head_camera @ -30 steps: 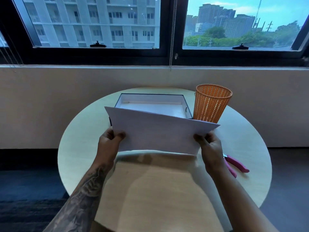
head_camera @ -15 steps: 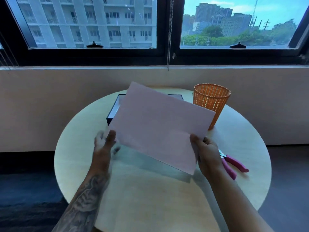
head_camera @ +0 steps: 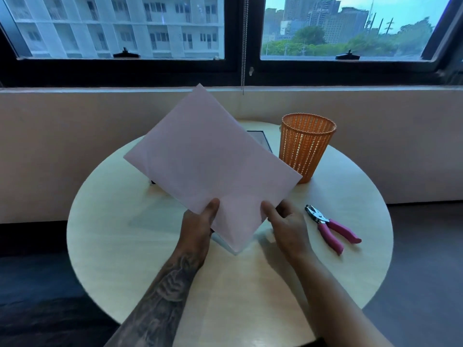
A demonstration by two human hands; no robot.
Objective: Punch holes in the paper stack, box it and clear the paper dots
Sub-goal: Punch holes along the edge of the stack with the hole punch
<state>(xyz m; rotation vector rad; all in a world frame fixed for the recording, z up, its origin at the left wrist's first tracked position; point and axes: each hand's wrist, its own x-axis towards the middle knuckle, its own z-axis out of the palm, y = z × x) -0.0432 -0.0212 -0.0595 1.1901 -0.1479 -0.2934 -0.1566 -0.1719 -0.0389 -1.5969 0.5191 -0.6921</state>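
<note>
Left hand (head_camera: 198,221) and right hand (head_camera: 285,221) pinch our paper stack (head_camera: 210,166) by its lower corner, tilted above the desk (head_camera: 125,234). We see no holes. The punch (head_camera: 330,226) lies unheld at 3 o'clock, the box (head_camera: 260,139) at 12. Punching, boxing and clearing all seem ahead.

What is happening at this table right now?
A person holds the paper stack up over the round table, tilted with one corner pointing down. The left hand and the right hand both pinch it near that corner. No holes show in the paper. The punch lies untouched on the table to the right, in front of the orange basket. The box is mostly hidden behind the paper.
</note>
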